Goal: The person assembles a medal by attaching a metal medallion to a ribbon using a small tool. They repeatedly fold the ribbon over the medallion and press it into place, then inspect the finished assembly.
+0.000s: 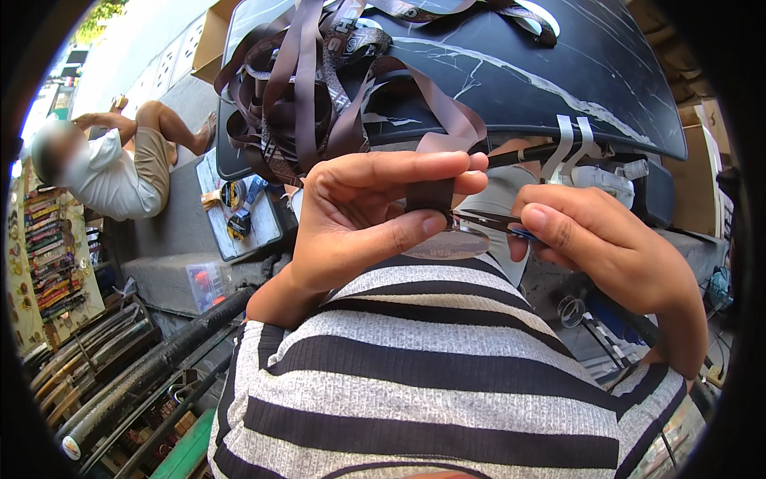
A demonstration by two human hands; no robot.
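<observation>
My left hand (pixel 359 211) is closed, pinching a folded dark brown ribbon (pixel 431 194) between thumb and fingers. Just under the thumb hangs a flat, rounded silver piece that looks like a medal (pixel 448 247), partly lost against my striped shirt. Closed around small pliers with blue on the handles, my right hand (pixel 594 231) comes in from the right. The dark jaws of the pliers (pixel 488 218) reach the spot where ribbon and silver piece meet; whether they grip a ring there is too small to tell. From my left hand the ribbon runs up toward the table.
A tangled heap of printed brown ribbons (pixel 307 96) lies on the black marble-patterned table (pixel 527 88). Tape rolls (pixel 233 194) sit on a small board at left. Beyond it a person (pixel 132 164) sits on the ground. A black rail (pixel 171 363) crosses the lower left.
</observation>
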